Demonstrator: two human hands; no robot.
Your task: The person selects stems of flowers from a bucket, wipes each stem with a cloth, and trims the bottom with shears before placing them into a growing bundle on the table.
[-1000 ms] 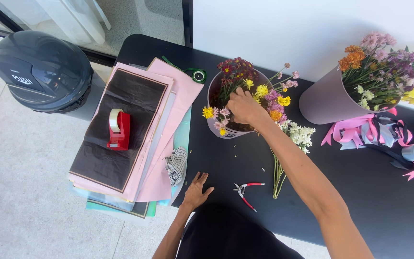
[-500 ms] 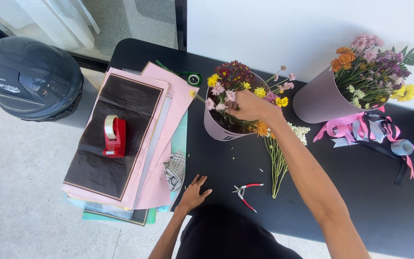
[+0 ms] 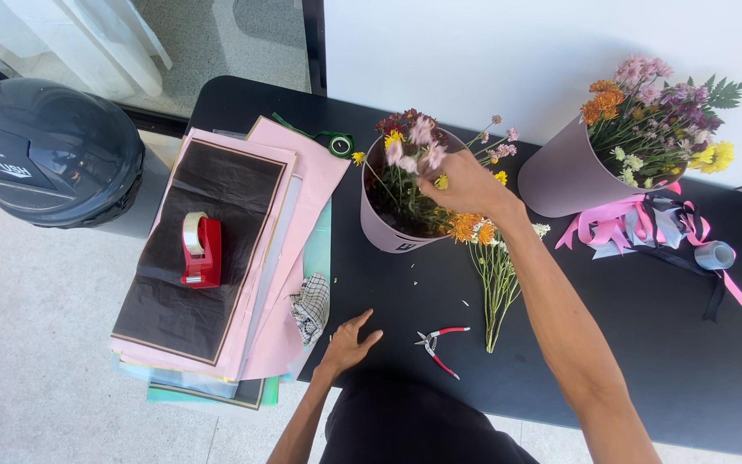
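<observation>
The right hand pinches flower stems into the half-filled pink bucket; loose stems wait beneath it. The left hand rests spread beside the snips.

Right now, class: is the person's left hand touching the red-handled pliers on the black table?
Apart. The head view shows the left hand flat on the table, with bare tabletop between its fingertips and the pliers.

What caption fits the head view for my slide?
Right hand sets flowers into a mauve bucket on a black table; left hand rests flat near red pliers.
</observation>
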